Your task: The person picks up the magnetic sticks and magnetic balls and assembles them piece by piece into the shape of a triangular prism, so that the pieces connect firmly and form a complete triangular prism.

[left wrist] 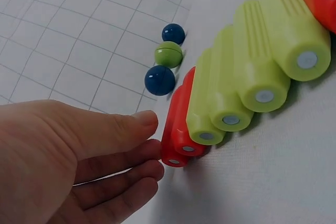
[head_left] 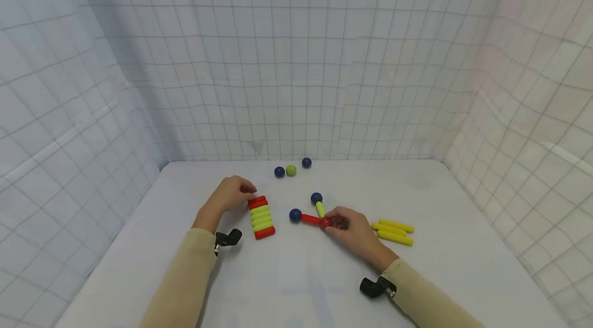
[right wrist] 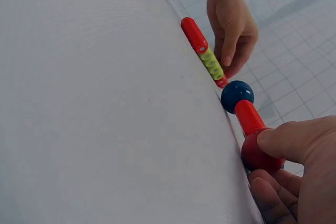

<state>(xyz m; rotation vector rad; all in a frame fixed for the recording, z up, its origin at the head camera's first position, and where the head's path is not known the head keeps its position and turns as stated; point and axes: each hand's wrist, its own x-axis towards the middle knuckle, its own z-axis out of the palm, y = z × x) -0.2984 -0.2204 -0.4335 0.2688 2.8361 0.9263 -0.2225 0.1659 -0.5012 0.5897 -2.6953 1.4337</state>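
Note:
My right hand (head_left: 354, 230) pinches a red ball (right wrist: 259, 153) between thumb and fingers. From that ball a red magnetic rod (head_left: 311, 219) runs left to a blue ball (head_left: 295, 215), and a light green rod (head_left: 320, 209) runs back to another blue ball (head_left: 316, 197). At the left lies a side-by-side row of rods: two red rods (left wrist: 181, 124) at the far end, several light green rods (left wrist: 229, 77) in the middle and one red rod (head_left: 265, 232) nearest me. My left hand (head_left: 233, 193) has its loosely bent fingertips right at the farthest red rod.
Toward the back wall lie a blue ball (head_left: 279, 172), a light green ball (head_left: 291, 170) and a further blue ball (head_left: 307, 162). Several yellow rods (head_left: 394, 231) lie to the right of my right hand. White grid-patterned cloth (head_left: 296, 60) encloses the white table (head_left: 296, 287) at back and sides.

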